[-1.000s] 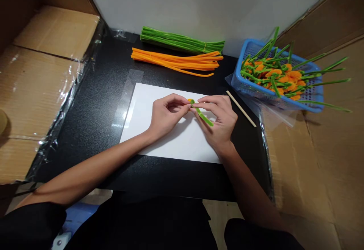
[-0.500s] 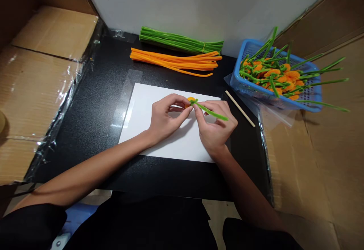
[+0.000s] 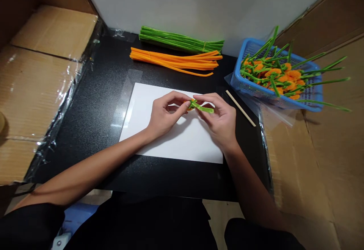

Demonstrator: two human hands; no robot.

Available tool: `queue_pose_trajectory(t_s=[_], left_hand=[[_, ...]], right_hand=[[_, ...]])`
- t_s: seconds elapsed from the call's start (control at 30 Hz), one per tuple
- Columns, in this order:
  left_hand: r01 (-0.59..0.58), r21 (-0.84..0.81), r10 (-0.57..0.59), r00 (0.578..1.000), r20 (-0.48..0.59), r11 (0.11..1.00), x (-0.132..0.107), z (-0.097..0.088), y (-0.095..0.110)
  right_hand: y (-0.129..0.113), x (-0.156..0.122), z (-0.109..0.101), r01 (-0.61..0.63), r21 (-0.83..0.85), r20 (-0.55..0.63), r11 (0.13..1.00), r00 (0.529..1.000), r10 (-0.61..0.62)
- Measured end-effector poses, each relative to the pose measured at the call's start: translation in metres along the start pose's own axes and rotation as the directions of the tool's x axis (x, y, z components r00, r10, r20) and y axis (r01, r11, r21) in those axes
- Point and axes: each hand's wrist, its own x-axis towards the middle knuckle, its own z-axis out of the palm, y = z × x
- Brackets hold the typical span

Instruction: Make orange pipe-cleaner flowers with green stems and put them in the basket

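Above a white sheet of paper, my left hand pinches a small pipe-cleaner flower between thumb and fingers. Its orange part is mostly hidden behind the fingertips, and its green stem points right. My right hand is closed around the other side, fingertips at the green pipe cleaner near the head of the flower. The stem's free end lies in front of the right palm.
Bundles of green pipe cleaners and orange pipe cleaners lie at the back of the black table. A blue basket of orange flowers with green stems stands right, past a thin wooden stick. Cardboard lines the left side.
My right hand has shifted its grip, its index finger now over the top of the flower. The flower has turned, so less orange shows and the stem looks shorter.
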Motion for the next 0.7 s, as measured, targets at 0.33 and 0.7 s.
queue_pose_trajectory(t_s=[0.33,0.7], left_hand=[[-0.023,-0.025,0.025,0.996,0.088,0.999,0.001,-0.002,-0.002],[-0.322,0.318,0.313,0.946,0.079,0.892,-0.003,0.000,0.001]], right_hand=[[-0.001,0.000,-0.001,-0.144,0.055,-0.033,0.988,0.989,0.146],[-0.011,-0.003,0.003,-0.533,0.231,0.122,0.814,0.846,0.519]])
